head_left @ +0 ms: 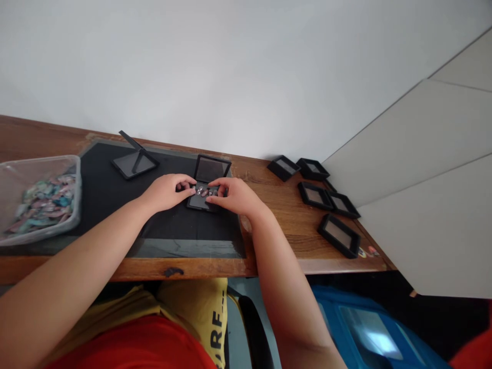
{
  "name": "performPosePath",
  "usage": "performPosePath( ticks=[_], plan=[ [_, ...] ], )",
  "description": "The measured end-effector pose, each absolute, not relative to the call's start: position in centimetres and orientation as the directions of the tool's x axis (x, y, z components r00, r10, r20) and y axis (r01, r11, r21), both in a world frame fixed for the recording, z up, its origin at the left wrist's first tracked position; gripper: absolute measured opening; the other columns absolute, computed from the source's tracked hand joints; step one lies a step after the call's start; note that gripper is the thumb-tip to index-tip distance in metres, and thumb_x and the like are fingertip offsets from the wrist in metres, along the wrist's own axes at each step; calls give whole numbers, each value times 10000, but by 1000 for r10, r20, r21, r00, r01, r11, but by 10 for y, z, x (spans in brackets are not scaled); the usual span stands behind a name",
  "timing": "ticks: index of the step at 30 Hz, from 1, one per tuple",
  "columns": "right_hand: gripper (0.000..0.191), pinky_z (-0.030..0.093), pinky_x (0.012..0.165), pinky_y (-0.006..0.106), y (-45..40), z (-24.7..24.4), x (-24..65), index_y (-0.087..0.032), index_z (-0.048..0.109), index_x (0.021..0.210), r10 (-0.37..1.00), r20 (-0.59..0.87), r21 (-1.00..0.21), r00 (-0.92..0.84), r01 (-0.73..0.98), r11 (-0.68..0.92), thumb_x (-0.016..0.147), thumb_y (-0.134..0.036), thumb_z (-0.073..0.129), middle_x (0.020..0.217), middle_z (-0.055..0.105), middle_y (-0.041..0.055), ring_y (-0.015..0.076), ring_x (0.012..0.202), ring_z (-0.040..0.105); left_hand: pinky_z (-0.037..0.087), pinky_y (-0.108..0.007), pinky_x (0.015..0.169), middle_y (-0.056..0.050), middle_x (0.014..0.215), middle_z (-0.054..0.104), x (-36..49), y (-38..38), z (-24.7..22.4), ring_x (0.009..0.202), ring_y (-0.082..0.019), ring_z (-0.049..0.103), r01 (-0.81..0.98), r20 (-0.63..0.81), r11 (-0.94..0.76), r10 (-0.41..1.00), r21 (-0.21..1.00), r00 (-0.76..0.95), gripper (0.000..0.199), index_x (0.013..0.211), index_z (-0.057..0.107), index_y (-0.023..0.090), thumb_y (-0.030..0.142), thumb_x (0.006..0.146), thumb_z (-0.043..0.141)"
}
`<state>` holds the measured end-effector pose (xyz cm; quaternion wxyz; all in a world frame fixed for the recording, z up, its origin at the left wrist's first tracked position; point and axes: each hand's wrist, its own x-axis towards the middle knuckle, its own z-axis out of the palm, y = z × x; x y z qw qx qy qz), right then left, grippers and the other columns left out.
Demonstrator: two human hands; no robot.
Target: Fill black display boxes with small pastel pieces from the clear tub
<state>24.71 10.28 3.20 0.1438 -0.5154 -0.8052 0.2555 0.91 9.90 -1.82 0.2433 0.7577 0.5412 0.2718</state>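
A small black case (203, 203) lies on the dark mat with its lid (212, 167) raised toward the wall. Across its inside runs a row of small shiny rounded pieces (205, 192), silvery and brownish; their exact kind is too small to tell. My left hand (169, 191) has thumb and fingertips curled in at the row's left end. From the other side, my right hand (236, 196) brackets the right end between thumb and index finger. Parts of the case and row are hidden behind my fingers.
A clear plastic tub (77, 205) of pastel-coloured small pieces (48, 202) stands at left. Another black case (134, 163) lies open near the wall. Several black frame-like boxes (339, 234) sit at right beside a white panel (430, 225). The wooden table's front edge (184, 268) is close to me.
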Motion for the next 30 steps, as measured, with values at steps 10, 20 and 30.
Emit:
performPosePath(
  ticks=[10, 20, 30],
  plan=[
    [392, 405, 648, 279, 103, 36, 253, -172, 807, 1134, 937, -63, -485, -344, 831, 273, 788, -340, 883, 838, 767, 26, 142, 703, 640, 478, -327, 748, -42, 928, 788, 9, 101, -19, 833, -214, 656, 674, 154, -295, 953, 677, 262, 374, 1073, 809, 253, 525, 871, 649],
    [299, 431, 644, 286, 104, 40, 258, -176, 846, 1060, 948, -72, -469, -310, 849, 242, 801, -324, 867, 860, 783, 40, 147, 700, 644, 409, -323, 681, -28, 858, 749, 9, 103, -19, 748, -197, 578, 682, 151, -312, 946, 662, 286, 423, 1105, 815, 262, 570, 895, 616],
    [297, 430, 638, 294, 106, 36, 258, -213, 871, 1053, 938, -48, -490, -343, 827, 277, 795, -359, 867, 829, 794, 35, 161, 711, 649, 376, -322, 654, -14, 826, 732, 9, 100, -18, 689, -181, 550, 682, 143, -312, 945, 661, 293, 398, 1105, 789, 254, 550, 912, 606]
  ],
)
